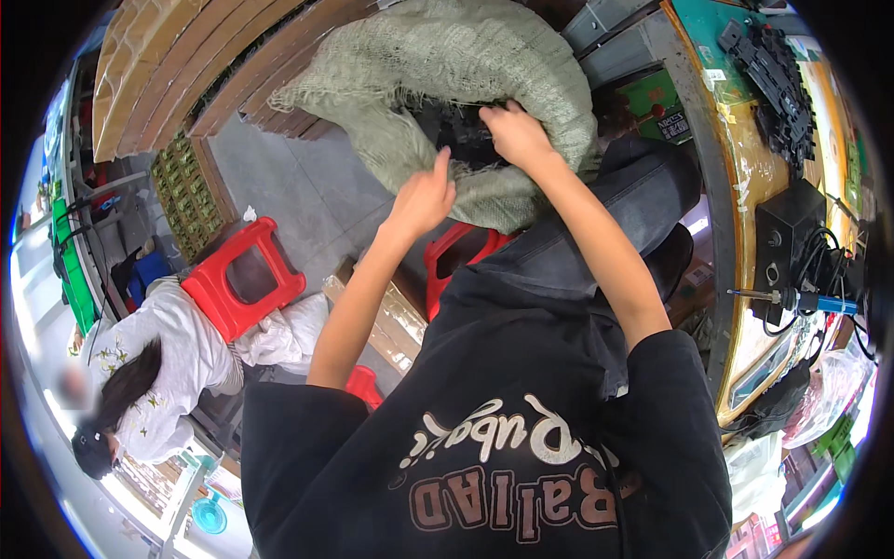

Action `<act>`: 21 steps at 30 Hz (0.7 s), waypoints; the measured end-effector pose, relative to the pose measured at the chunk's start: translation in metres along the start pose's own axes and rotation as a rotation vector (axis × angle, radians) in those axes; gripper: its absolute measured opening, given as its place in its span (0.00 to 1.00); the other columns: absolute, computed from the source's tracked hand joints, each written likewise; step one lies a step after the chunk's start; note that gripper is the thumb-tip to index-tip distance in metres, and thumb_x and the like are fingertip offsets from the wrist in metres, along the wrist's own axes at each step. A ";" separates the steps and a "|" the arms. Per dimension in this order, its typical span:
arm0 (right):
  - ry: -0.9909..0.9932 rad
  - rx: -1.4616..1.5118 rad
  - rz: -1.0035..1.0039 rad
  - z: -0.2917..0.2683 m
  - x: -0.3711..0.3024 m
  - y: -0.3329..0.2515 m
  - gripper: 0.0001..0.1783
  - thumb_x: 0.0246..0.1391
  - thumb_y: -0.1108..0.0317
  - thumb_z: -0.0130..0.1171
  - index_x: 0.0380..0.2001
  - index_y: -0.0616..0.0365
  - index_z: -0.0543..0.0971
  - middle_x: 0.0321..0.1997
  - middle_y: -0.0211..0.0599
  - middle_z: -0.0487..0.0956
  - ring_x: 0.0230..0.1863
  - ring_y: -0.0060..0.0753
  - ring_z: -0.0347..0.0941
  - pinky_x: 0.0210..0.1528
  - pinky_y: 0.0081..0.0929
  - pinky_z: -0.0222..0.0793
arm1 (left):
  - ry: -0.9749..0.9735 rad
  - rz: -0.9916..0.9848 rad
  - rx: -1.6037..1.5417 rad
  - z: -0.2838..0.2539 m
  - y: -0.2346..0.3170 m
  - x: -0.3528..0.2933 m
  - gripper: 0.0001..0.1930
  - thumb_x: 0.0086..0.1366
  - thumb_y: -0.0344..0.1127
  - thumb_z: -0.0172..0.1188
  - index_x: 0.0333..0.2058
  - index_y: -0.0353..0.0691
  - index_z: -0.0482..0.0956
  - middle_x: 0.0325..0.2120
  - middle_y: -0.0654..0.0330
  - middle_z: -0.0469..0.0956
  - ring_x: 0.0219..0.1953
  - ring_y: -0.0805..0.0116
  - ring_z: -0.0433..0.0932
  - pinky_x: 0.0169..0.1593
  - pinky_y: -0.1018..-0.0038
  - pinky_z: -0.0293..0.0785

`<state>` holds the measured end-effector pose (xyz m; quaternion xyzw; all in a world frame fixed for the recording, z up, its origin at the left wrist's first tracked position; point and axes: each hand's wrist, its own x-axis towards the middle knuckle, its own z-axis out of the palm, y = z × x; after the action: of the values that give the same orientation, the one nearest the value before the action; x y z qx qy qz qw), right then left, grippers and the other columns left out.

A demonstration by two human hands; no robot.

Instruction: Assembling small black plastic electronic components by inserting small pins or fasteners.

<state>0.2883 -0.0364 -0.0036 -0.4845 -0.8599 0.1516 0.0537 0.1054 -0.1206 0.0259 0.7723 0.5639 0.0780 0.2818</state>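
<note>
green sack [531, 51], best spread wide; left hand [425, 198] one finger out, right hand [517, 136] curled, can't tell on what.

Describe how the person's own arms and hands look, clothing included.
The left hand and right hand wear no gloves, and no watch or bracelet shows. The forearms are bare, without visible cables or markings. Above them come loose, plain black short sleeves of a black shirt with pale lettering across the front.
</note>
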 end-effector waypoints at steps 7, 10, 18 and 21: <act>0.056 0.349 0.285 0.004 -0.010 0.018 0.22 0.39 0.75 0.52 0.43 0.62 0.66 0.52 0.45 0.65 0.48 0.51 0.66 0.49 0.37 0.63 | -0.418 -0.018 0.105 0.012 0.002 -0.038 0.13 0.52 0.34 0.47 0.38 0.43 0.72 0.21 0.47 0.75 0.28 0.47 0.74 0.34 0.57 0.70; -0.058 0.254 0.343 -0.001 -0.008 -0.007 0.30 0.37 0.69 0.59 0.46 0.59 0.62 0.53 0.45 0.62 0.47 0.52 0.66 0.47 0.39 0.65 | -0.393 -0.075 0.121 0.000 0.008 -0.033 0.12 0.51 0.33 0.47 0.35 0.43 0.74 0.23 0.49 0.75 0.29 0.49 0.75 0.34 0.58 0.70; -0.482 -0.110 0.268 0.004 0.006 -0.021 0.28 0.37 0.69 0.59 0.46 0.53 0.64 0.43 0.41 0.72 0.43 0.50 0.70 0.42 0.38 0.68 | 0.206 -0.111 -0.116 0.020 -0.012 0.049 0.08 0.46 0.26 0.49 0.28 0.37 0.70 0.30 0.49 0.72 0.35 0.49 0.70 0.39 0.59 0.68; -0.543 -0.228 0.237 0.002 0.001 -0.032 0.23 0.40 0.69 0.56 0.44 0.52 0.66 0.39 0.40 0.76 0.42 0.45 0.72 0.41 0.37 0.68 | -0.026 0.032 0.032 0.042 -0.043 0.069 0.12 0.44 0.28 0.52 0.31 0.34 0.69 0.34 0.50 0.73 0.37 0.51 0.72 0.43 0.60 0.68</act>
<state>0.2612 -0.0514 0.0042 -0.5260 -0.7919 0.1830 -0.2505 0.1123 -0.0629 -0.0447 0.7867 0.5488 0.0636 0.2756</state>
